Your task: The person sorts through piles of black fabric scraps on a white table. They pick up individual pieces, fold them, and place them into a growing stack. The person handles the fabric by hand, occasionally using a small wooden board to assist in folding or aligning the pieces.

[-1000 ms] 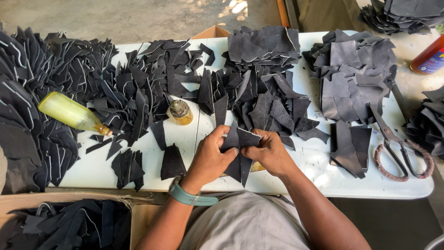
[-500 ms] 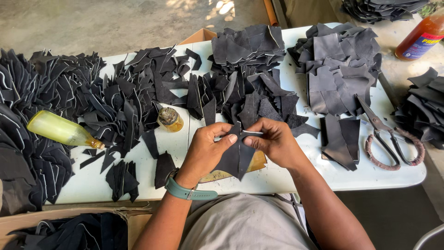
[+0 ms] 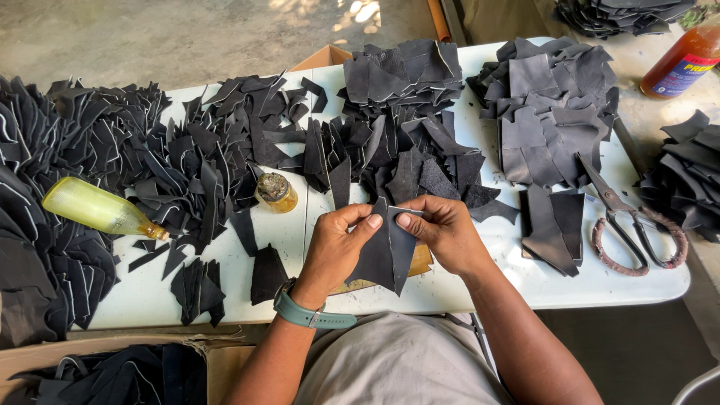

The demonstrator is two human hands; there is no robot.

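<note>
**Two hands pinch a black leather cut-out above the white surface**

Head view. The black leather piece (image 3: 386,251) hangs between both hands just above the near edge of the white surface (image 3: 525,281). The left hand (image 3: 337,247) grips its left edge, thumb pressed on the front face and fingers curled behind. The right hand (image 3: 442,232) pinches the upper right edge between thumb and forefinger. Both hands are closed on the piece, with the thumbs nearly meeting at its top.

The piece's long axis runs roughly upright in the picture, away from the body. Its narrow top sits at the thumbs and its lower end tapers to a point toward the person's lap. It looks thin, matte and flexible, with a pale line along one cut edge.

Relative to the piece: the small open jar (image 3: 277,192) of amber glue stands to its upper left, on the surface. Farther left lies the yellow plastic bottle (image 3: 94,208), on its side, resting against heaps of black scraps (image 3: 187,157). Directly beyond the piece is a loose stack of similar dark cut shapes (image 3: 409,90). To its right lie flatter grey-black panels (image 3: 551,105), then the large scissors (image 3: 626,221) with wrapped handles. An orange bottle (image 3: 686,60) stands at the far upper right. A teal wristwatch (image 3: 304,311) circles the left wrist, below and left of the piece.
</note>
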